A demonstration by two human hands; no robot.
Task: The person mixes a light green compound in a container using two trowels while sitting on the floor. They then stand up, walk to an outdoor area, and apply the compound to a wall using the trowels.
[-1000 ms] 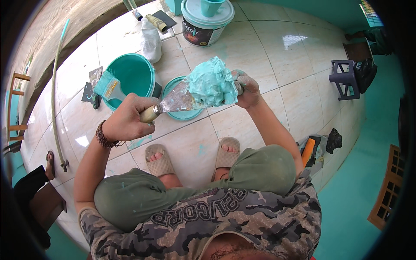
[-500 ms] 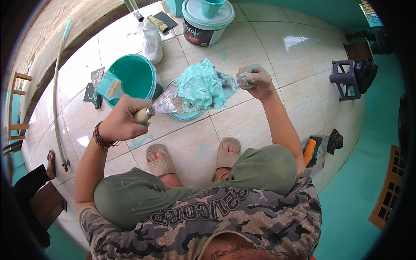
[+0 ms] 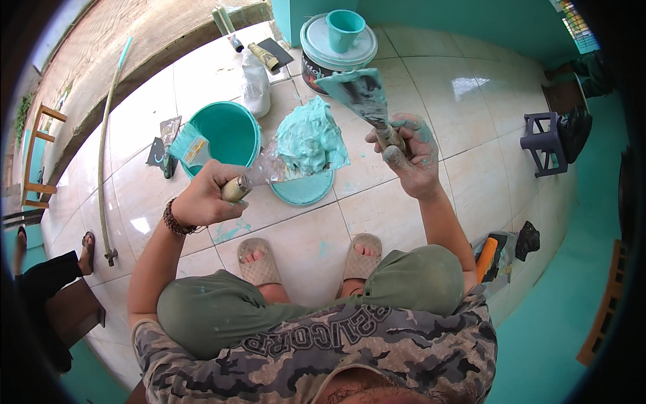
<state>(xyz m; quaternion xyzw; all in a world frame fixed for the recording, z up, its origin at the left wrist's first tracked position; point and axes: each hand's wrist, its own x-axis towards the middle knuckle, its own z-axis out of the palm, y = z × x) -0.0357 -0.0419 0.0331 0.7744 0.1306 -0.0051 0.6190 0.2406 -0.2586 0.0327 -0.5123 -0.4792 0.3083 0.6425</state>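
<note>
My left hand (image 3: 214,194) grips the wooden handle of a wide putty knife (image 3: 268,165), held out flat. A thick mound of turquoise paste (image 3: 309,140) sits on its blade. My right hand (image 3: 412,153) is closed round the handle of a second putty knife (image 3: 367,97), its smeared blade raised up and to the left, apart from the mound. Paste coats the fingers of that hand. Below the mound is a round turquoise lid or tub (image 3: 304,190), partly hidden. Left of it stands a turquoise bucket (image 3: 232,128) with a wide brush (image 3: 191,145) at its rim.
A lidded paint pail (image 3: 316,46) carrying a small turquoise cup (image 3: 345,30) stands ahead, beside a white sack (image 3: 254,86). More scrapers (image 3: 161,151) lie left of the bucket. A long pole (image 3: 106,155) lies farther left; a dark stool (image 3: 544,143) stands right. Another person's foot (image 3: 87,253) shows at left.
My right hand has lifted its putty knife off the paste and turned the blade upward. The mound stays on the left knife. The whole view has shifted slightly.
</note>
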